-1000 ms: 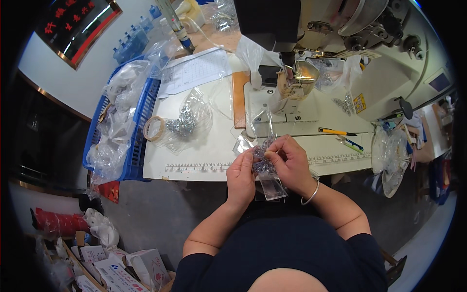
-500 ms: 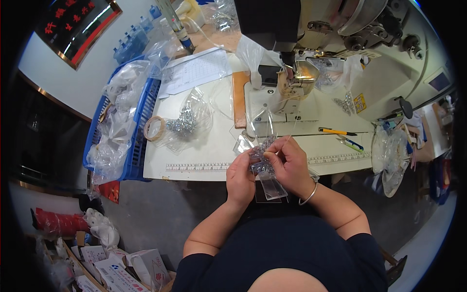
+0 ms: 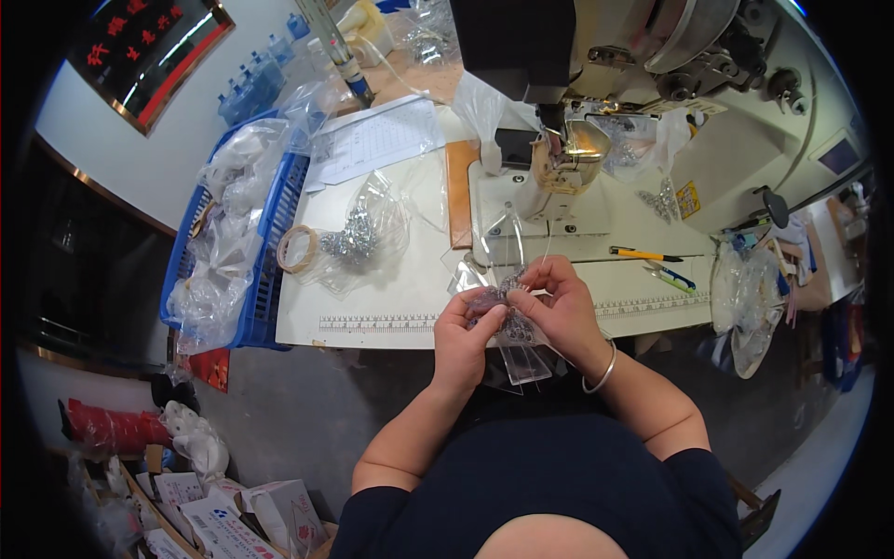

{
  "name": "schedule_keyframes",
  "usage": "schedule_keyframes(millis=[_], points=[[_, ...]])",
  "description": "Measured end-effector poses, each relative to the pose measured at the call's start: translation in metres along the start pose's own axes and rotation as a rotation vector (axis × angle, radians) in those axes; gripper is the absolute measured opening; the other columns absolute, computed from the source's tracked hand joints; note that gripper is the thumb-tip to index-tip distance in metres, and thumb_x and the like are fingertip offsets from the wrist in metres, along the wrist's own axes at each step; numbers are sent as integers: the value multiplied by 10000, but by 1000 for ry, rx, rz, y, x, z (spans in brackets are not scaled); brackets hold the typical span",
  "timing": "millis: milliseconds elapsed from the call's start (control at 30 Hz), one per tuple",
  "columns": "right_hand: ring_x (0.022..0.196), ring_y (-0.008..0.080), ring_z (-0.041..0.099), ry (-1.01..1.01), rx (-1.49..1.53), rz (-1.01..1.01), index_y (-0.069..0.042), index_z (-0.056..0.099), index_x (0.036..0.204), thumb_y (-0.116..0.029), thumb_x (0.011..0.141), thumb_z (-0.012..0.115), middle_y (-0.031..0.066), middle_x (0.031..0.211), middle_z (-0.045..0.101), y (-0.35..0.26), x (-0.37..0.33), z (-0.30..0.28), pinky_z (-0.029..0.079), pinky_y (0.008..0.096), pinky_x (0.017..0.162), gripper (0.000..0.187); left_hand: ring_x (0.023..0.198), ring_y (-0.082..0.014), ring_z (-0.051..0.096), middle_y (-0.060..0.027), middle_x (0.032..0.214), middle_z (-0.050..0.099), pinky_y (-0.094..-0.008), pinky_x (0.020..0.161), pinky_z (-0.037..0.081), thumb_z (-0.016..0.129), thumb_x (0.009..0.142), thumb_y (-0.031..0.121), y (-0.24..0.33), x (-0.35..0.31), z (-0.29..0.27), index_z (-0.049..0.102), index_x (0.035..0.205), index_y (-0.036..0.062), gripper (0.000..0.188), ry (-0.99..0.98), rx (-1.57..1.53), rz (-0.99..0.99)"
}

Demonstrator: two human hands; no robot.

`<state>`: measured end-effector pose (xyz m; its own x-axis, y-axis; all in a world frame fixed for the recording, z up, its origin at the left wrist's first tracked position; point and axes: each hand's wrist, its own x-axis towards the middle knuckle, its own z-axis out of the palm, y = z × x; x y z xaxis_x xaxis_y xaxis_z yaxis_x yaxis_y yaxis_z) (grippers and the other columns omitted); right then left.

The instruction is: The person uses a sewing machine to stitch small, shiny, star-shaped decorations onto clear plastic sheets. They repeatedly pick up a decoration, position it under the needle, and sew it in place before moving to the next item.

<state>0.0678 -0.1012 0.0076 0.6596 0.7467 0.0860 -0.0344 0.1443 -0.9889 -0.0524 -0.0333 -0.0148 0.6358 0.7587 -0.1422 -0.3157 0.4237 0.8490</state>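
Both my hands hold a clear plastic piece with a cluster of small silvery, glittering ornaments [image 3: 521, 333] at the front edge of the table. My left hand [image 3: 459, 340] is closed on its left side, thumb laid across the cluster. From the right, my right hand [image 3: 568, 317] pinches the cluster's upper part between thumb and fingers. Clear flat strips [image 3: 524, 366] hang below the hands, and more clear plastic loops up toward the sewing machine [image 3: 559, 172]. What exactly lies under my fingertips is hidden.
Left on the white table [image 3: 372, 298] lie a tape roll [image 3: 297, 249] and a bag of silvery ornaments [image 3: 352, 238]. Beyond them is a blue basket [image 3: 265, 270] of plastic bags. A yellow pen [image 3: 644, 252] and a blue-green tool [image 3: 672, 277] lie to the right.
My left thumb has come right across the ornament cluster, close to the right thumb. My right hand has shifted slightly, and the hanging strips have turned a little.
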Motion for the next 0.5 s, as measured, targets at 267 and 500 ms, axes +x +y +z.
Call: schedule_keyframes(millis=[267,500], points=[[657,59,542,-74,129,45,-28,563,786,-56,783,685,21,742,603,4,4,-8,451,196,621,125,840,-130,600,-100,953,614,-248,769,499,649,792,3,20,9,-5,518,1087,-49,326,-139,124,-110],[728,122,587,-134,369,290,-18,569,787,-1,772,672,82,829,612,8,21,-11,502,255,704,105,807,-114,596,-81,914,622,-233,729,485,675,774,42,17,23,-13,541,1054,-48,323,-148,188,-106]])
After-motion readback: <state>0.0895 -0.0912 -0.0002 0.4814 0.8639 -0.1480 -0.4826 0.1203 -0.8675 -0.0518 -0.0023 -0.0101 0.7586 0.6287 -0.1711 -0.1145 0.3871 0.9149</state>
